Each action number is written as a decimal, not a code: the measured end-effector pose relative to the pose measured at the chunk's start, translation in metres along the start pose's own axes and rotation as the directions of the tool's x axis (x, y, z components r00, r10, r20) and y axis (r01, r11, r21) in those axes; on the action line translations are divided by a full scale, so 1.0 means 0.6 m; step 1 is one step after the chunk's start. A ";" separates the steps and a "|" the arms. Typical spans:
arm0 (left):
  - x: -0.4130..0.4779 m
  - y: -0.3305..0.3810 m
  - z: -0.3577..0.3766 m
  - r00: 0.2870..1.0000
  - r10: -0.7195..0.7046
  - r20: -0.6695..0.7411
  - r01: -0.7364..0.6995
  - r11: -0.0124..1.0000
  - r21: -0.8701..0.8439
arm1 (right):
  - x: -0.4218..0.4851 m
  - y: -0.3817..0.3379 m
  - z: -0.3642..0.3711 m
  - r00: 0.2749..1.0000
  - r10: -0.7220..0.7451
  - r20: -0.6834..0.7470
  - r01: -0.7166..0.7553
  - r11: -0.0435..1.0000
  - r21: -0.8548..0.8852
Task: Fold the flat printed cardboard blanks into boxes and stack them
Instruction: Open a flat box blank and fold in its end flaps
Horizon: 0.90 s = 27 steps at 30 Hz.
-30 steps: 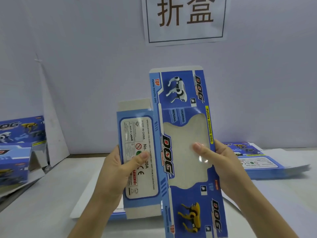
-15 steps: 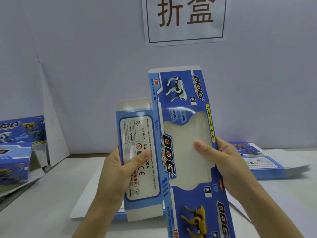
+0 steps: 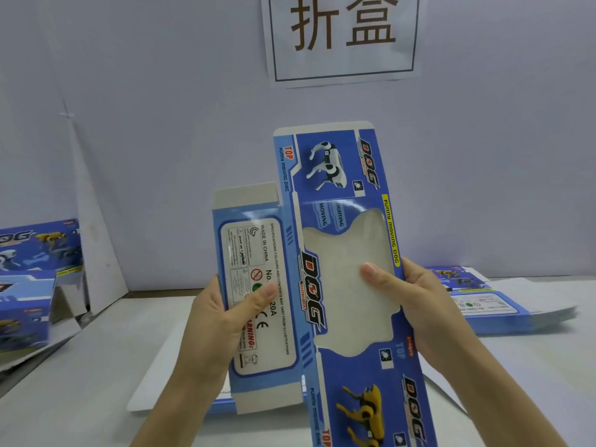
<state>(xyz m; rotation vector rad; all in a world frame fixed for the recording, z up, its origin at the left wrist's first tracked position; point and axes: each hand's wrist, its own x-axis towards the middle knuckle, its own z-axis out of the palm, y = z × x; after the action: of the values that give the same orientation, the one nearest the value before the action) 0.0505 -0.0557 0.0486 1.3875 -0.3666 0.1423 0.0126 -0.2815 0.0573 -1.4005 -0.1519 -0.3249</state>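
Though beneath blanks (image 3: 503, 312), white table (image 3: 96, 382), wall (image 3: 161, 140).

Blue printed cardboard blank (image 3: 338, 269), upright, partly unfolded, above table

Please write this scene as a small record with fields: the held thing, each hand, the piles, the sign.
held thing: flat printed blank, upright
left hand: grips the label panel, thumb in front
right hand: grips the right edge, thumb on the window
right of table: pile of flat blanks
left of table: folded boxes
wall: paper sign
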 end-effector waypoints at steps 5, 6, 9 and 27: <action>-0.001 -0.002 0.004 1.000 -0.009 0.007 0.009 1.000 -0.013 | -0.001 -0.002 0.000 1.000 0.002 -0.005 -0.002 1.000 -0.020; -0.001 -0.002 0.003 1.000 -0.003 0.001 0.003 1.000 -0.014 | -0.002 -0.002 0.001 1.000 0.001 -0.007 -0.001 1.000 -0.020; -0.001 -0.001 0.001 1.000 -0.001 0.016 0.002 1.000 -0.016 | -0.003 -0.005 0.001 1.000 -0.011 0.004 0.012 0.999 -0.049; -0.002 -0.002 0.003 0.998 -0.047 0.046 0.050 0.997 -0.067 | -0.001 -0.007 -0.005 1.000 -0.005 0.006 0.005 0.999 -0.048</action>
<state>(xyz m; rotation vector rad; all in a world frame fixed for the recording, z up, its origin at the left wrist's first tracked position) 0.0496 -0.0574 0.0476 1.3333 -0.3714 0.0582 0.0103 -0.2848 0.0606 -1.4488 -0.1539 -0.3303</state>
